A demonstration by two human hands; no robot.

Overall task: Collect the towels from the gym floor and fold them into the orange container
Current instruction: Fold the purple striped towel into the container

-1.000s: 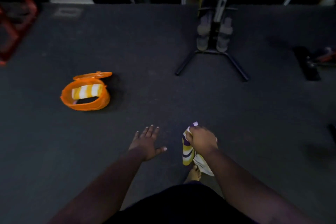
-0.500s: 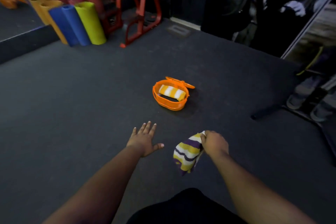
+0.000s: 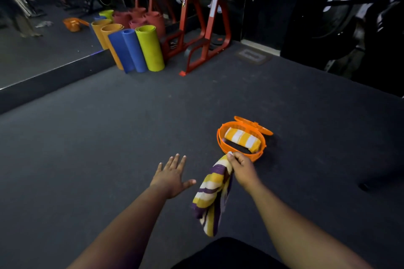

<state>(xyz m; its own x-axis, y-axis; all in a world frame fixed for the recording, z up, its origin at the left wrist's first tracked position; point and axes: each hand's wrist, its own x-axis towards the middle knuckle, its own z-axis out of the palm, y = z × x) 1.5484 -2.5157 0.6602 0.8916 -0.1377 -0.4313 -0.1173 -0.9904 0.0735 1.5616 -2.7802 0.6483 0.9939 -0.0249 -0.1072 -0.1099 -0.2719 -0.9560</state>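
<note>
A purple, yellow and white striped towel (image 3: 213, 193) hangs from my right hand (image 3: 241, 168), which grips its top corner just in front of the orange container (image 3: 223, 148). The container stands on the dark gym floor with its lid (image 3: 254, 125) flipped open behind it. A folded orange-and-white striped towel (image 3: 242, 140) lies inside. My left hand (image 3: 172, 176) hovers to the left of the hanging towel, fingers spread, holding nothing.
Rolled mats (image 3: 135, 50) in blue, green, orange and red lean at the back left beside a red metal rack (image 3: 203, 35). A wall mirror (image 3: 43, 35) runs along the left. Dark gym equipment (image 3: 349, 17) stands at the back right.
The view has swung left, so the container now sits close ahead at right. My right hand has carried the hanging towel up to the container's near rim. My left hand stays open.
</note>
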